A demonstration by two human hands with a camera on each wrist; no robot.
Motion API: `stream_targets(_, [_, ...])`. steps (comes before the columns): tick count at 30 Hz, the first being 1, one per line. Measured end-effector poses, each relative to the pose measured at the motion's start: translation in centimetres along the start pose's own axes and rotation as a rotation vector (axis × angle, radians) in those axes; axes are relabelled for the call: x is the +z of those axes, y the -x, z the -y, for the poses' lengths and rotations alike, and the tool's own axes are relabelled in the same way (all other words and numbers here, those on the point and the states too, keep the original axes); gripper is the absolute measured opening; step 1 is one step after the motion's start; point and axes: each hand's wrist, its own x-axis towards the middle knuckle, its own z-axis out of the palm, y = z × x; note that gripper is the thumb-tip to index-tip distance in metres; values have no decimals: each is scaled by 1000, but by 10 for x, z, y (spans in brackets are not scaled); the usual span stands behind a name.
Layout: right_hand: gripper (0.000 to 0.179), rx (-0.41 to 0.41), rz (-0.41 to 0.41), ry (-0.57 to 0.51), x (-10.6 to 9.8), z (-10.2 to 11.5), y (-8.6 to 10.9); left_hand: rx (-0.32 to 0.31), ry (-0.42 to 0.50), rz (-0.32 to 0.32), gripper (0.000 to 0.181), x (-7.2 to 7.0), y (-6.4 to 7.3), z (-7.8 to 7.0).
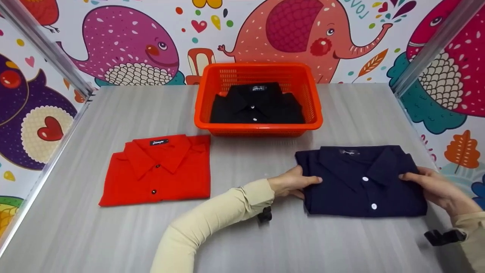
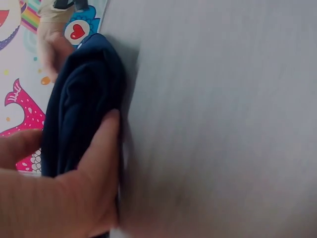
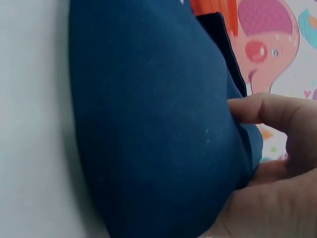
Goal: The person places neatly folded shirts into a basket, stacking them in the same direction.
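A folded navy blue shirt [image 1: 344, 189] with white buttons lies at the right of the table in the head view, collar toward the back. My left hand [image 1: 291, 182] grips its left edge, thumb on top and the other fingers partly hidden at the side. On the opposite edge, my right hand [image 1: 435, 187] pinches the cloth with the thumb above. The left wrist view shows the layered side of the navy shirt [image 2: 81, 99] between the fingers of my left hand [image 2: 74, 183]. Up close, the right wrist view has my right hand [image 3: 277, 163] holding the bulging navy cloth [image 3: 153, 119].
An orange plastic basket [image 1: 257, 131] stands at the back middle, with a folded black shirt [image 1: 242, 106] in it. To the left lies a folded red shirt [image 1: 182, 185] with dark buttons. Metal posts and cartoon-printed walls [image 1: 132, 45] border the grey table [image 1: 246, 163].
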Motion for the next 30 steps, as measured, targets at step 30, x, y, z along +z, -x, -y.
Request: stream_targets(30, [90, -142, 115, 14, 74, 30, 12, 69, -86, -17, 56, -81, 36, 19])
